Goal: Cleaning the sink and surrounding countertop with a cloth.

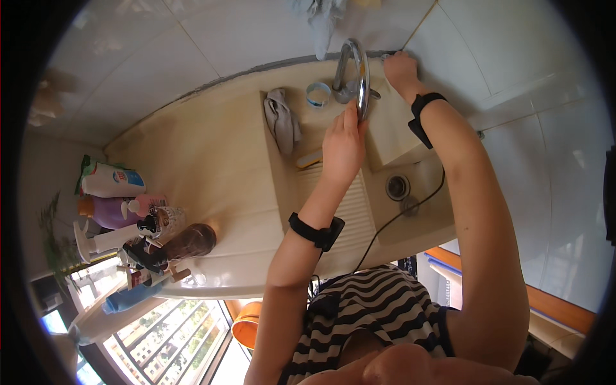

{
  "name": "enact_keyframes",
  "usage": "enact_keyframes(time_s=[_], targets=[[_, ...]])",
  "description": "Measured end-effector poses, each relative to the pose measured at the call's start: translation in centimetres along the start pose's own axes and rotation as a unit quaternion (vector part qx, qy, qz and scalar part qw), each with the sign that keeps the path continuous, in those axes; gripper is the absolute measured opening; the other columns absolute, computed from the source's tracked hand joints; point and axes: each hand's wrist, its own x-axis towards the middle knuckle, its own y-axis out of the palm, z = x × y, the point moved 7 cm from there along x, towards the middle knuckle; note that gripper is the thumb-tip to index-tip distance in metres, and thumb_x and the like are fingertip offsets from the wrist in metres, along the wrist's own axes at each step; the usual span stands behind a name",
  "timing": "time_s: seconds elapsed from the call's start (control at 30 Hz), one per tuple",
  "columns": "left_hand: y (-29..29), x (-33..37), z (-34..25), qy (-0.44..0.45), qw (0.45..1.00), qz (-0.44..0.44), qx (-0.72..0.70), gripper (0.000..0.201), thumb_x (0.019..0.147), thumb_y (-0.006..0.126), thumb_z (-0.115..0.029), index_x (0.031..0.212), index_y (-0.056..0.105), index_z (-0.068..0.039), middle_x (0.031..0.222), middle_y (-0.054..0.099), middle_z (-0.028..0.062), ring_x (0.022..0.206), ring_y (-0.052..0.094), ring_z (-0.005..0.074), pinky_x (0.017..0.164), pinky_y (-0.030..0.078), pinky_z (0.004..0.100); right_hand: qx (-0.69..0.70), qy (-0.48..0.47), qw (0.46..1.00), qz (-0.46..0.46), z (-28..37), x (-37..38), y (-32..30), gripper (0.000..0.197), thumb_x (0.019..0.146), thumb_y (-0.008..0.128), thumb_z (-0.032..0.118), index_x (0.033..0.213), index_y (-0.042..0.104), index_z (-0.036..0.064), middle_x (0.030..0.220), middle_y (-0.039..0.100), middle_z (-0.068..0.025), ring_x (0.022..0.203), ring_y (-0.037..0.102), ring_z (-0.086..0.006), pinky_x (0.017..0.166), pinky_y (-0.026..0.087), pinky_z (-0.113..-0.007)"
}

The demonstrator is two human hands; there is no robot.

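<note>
My left hand (344, 146) reaches up over the beige sink and its fingers close at the lower end of the curved chrome faucet (363, 77). My right hand (402, 72) is at the back corner, behind and right of the faucet, curled with its fingertips against the sink's back edge. A small pale bit shows by those fingertips; what they hold is hidden. Left of the faucet stands a small round blue-and-clear container (318, 95). A crumpled grey cloth (282, 120) lies over the basin's left edge, and a yellow-edged tool (310, 158) sits below it.
Ridged washboard (343, 215) slopes beside the drain (398, 187). A black cable (401, 217) crosses the basin. Several bottles, including a dark brown one (191, 241) and a white one (114, 180), crowd the counter's left end. A light cloth (323, 29) hangs above the faucet.
</note>
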Motion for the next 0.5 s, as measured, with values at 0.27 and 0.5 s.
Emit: enact_keyframes(time_s=[0.27, 0.5], targets=[[-0.9, -0.7, 0.8, -0.009, 1.000, -0.011, -0.007, 0.039, 0.075, 0.061, -0.004, 0.110, 0.046, 0.001, 0.081, 0.057, 0.0141, 0.074, 0.055, 0.0316, 0.064, 0.045, 0.0394, 0.014, 0.007, 1.000, 0.026, 0.1, -9.2, -0.7, 0.018, 0.083, 0.051, 0.015, 0.085, 0.066, 0.0048, 0.096, 0.062, -0.0154, 0.089, 0.060, -0.0294, 0.069, 0.052, -0.037], [0.1, -0.5, 0.0, -0.013, 0.999, -0.002, -0.035, 0.031, 0.079, 0.061, -0.007, 0.106, 0.049, 0.001, 0.081, 0.058, 0.0178, 0.072, 0.056, 0.0354, 0.061, 0.045, 0.0418, 0.064, 0.030, 0.997, -0.042, -1.8, -0.1, -0.3, 0.020, 0.082, 0.048, 0.015, 0.083, 0.066, 0.0052, 0.087, 0.065, -0.0150, 0.083, 0.063, -0.0302, 0.065, 0.052, -0.039]])
